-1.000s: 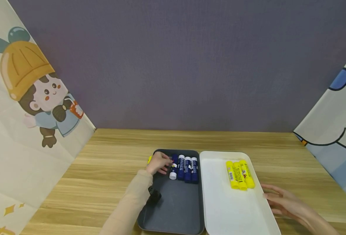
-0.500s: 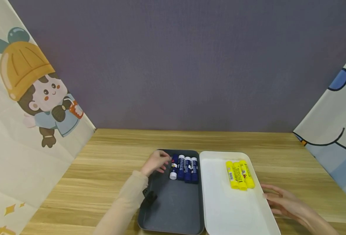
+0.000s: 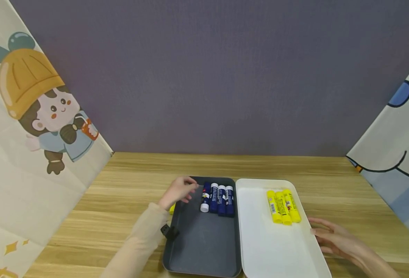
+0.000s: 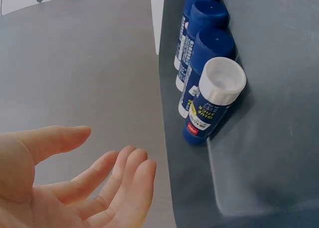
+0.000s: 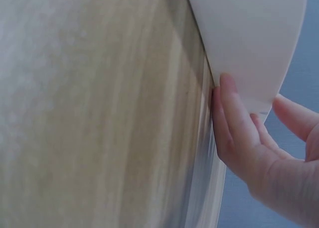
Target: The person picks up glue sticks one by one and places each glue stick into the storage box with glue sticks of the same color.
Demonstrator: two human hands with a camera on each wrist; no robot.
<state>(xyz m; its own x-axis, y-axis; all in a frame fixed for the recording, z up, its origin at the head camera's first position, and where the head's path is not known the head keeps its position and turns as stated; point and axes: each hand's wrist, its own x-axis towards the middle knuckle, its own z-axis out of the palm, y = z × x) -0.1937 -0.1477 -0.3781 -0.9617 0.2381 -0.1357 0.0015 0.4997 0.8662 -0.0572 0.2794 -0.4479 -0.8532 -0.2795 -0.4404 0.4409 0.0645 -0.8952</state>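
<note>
Several blue glue sticks (image 3: 218,199) lie side by side at the far end of the dark grey tray (image 3: 206,247); the leftmost has its white end toward me. My left hand (image 3: 179,192) hovers over that tray's left rim, fingers loosely spread and holding nothing; in the left wrist view it is apart from the white-capped glue stick (image 4: 207,111). Three yellow glue sticks (image 3: 283,207) lie in the white tray (image 3: 270,251). My right hand (image 3: 336,239) touches that tray's right side, fingers along its outer wall (image 5: 249,49) and thumb at the rim.
Both trays stand side by side on a wooden table (image 3: 131,181). A small yellow object (image 3: 172,209) shows beside the dark tray's left rim, mostly hidden by my left wrist. A grey-purple panel (image 3: 225,77) rises behind the table.
My left hand has drawn away leftward from the leftmost blue glue stick, where its fingertips were. The right hand and the glue sticks have stayed put.
</note>
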